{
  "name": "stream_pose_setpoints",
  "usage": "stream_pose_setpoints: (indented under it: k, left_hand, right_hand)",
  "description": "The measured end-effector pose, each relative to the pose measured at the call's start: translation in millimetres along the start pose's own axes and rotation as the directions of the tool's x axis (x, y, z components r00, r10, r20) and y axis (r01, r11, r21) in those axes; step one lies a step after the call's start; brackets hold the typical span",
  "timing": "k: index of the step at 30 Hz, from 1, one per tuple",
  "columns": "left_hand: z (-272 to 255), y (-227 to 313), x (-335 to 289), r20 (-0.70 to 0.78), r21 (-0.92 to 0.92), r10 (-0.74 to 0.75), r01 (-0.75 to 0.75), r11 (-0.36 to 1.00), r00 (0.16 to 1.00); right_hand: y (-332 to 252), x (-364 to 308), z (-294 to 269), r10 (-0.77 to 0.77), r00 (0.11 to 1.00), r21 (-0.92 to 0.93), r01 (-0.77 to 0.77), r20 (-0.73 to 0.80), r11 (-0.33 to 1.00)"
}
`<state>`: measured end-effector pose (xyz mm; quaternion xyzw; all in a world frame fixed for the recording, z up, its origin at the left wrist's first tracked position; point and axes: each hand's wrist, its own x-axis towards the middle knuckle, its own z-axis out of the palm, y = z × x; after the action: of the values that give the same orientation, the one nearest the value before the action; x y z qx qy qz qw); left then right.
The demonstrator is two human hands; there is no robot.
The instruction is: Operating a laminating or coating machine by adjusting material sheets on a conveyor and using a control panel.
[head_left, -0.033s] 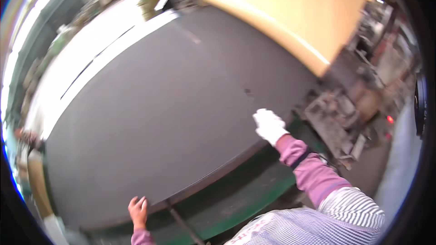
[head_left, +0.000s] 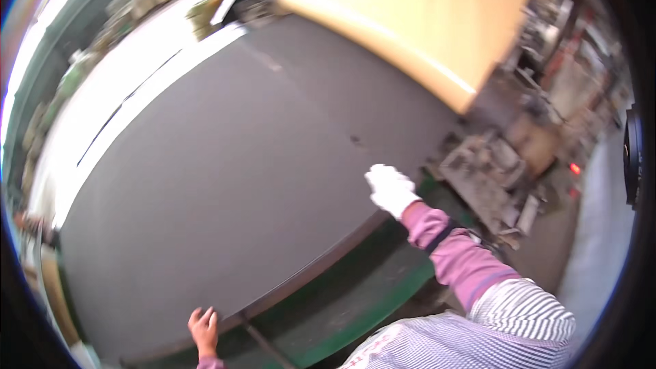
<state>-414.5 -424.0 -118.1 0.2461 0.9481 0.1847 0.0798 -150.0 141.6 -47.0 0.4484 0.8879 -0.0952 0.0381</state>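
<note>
A broad dark grey sheet (head_left: 225, 143) lies over a wide surface before me, with a small dark mark near its right side. My left hand (head_left: 203, 329), bare, rests at the near edge of the sheet at lower left, its fingers apart. My right hand (head_left: 392, 190), in a white glove, is over the sheet near its right end. Its fingers are bunched together like a fist; anything inside them is hidden.
A large tan sheet (head_left: 410, 20) curves down over the far right part. Under the near edge runs a green frame (head_left: 342, 321) with a bar. Grimy machine parts (head_left: 488, 171) stand at right. A bright white surface (head_left: 102, 109) lies beyond on the left.
The whole view has shifted, so the scene sits slightly farther left. Both hands stay at about the same places along the dark grey sheet.
</note>
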Motion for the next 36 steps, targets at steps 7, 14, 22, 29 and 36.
stream_pose_setpoints:
  k: [7, 14, 22, 29, 36]
  left_hand:
    - [-8, 26, 26, 0.210, 0.232, 0.425, -0.467, 0.853, 0.880]
    - [6, 136, 29, 0.161, 0.200, 0.288, -0.317, 0.927, 0.944]
    - [53, 249, 36, 0.164, 0.154, 0.399, -0.423, 0.893, 0.902]
    - [37, 125, 40, 0.088, -0.136, 0.372, -0.359, 0.923, 0.924]
    - [-4, 120, 31, 0.078, 0.012, 0.165, -0.166, 0.986, 0.983]
  right_hand:
    - [27, -7, 20, 0.110, 0.981, -0.072, -0.123, -0.160, 0.990]
    - [20, -59, 5, -0.223, 0.800, -0.181, 0.145, -0.557, 0.973]
    - [-3, -179, 5, -0.121, 0.796, 0.254, 0.327, -0.593, 0.910]
    - [-62, -197, -2, -0.193, 0.839, 0.657, 0.524, -0.509, 0.542]
    - [3, -220, 5, 0.010, 1.000, 0.936, 0.011, -0.015, 0.351]
